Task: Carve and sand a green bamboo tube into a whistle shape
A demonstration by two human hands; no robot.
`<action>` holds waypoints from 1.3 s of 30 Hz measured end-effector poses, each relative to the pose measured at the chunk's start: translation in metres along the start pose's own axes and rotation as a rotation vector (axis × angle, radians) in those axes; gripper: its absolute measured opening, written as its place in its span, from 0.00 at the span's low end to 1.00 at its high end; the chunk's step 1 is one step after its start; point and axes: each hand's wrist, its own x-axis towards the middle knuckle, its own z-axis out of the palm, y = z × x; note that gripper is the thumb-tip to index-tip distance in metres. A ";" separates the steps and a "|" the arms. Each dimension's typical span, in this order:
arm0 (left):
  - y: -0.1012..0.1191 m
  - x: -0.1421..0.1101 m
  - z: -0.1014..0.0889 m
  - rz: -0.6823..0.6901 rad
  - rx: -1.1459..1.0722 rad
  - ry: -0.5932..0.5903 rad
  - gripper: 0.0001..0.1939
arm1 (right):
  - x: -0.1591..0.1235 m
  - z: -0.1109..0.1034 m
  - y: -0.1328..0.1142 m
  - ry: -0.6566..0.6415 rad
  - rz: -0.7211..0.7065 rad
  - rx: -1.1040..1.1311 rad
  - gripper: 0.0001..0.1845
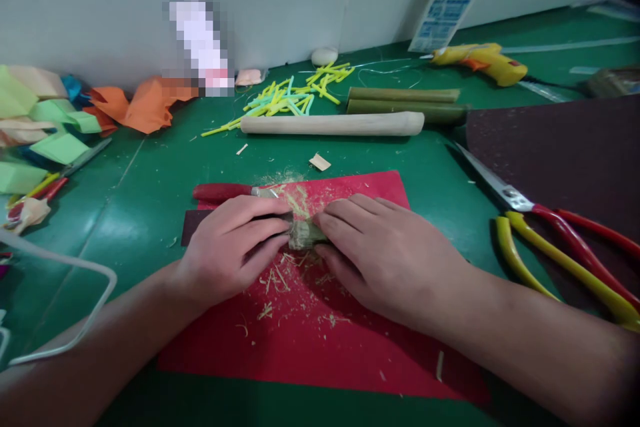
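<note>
My right hand (373,247) is closed round a short piece of bamboo (306,233), its pale, frayed end showing between my hands. My left hand (235,240) meets that end with fingers bent and pressed together. A dark brown strip that looks like sandpaper (194,225) sticks out left of this hand, and a dark bit shows at its fingertips; the rest is hidden. Just beyond lies a knife with a red handle (223,193), its blade partly covered by shavings. Beneath both hands is a red sheet (300,347) strewn with pale shavings and dust.
A peeled bamboo stick (333,124) lies before green bamboo pieces (405,107) and yellow cut strips (280,99). Scissors (515,197) and yellow-handled pliers (565,267) rest right, by a dark sheet (560,160). A glue gun (480,61) is behind; folded paper (60,113) is left.
</note>
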 end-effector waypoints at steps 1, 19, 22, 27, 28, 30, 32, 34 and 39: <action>0.000 0.000 0.000 -0.001 0.004 -0.002 0.06 | 0.000 0.001 0.000 -0.003 0.015 0.011 0.11; -0.001 0.002 -0.002 0.118 0.070 -0.012 0.07 | 0.000 0.003 0.004 0.015 0.049 0.141 0.11; -0.001 0.002 -0.002 0.113 0.058 0.003 0.05 | 0.000 0.003 0.004 0.021 0.041 0.126 0.10; 0.000 0.003 -0.002 0.156 0.091 -0.011 0.05 | 0.001 0.004 0.005 0.047 0.021 0.131 0.10; 0.001 0.004 -0.003 0.170 0.106 -0.014 0.05 | 0.001 0.004 0.005 0.053 0.016 0.134 0.11; 0.004 0.005 -0.003 0.188 0.136 -0.025 0.06 | 0.001 0.005 0.006 0.061 0.010 0.136 0.11; 0.007 0.007 -0.004 0.195 0.166 -0.031 0.07 | 0.000 0.005 0.006 0.057 0.014 0.131 0.11; 0.008 0.009 -0.005 0.203 0.196 -0.023 0.08 | 0.000 0.005 0.006 0.050 0.014 0.127 0.11; 0.005 0.010 -0.002 0.212 0.194 -0.009 0.06 | -0.001 0.005 0.007 0.052 -0.003 0.128 0.10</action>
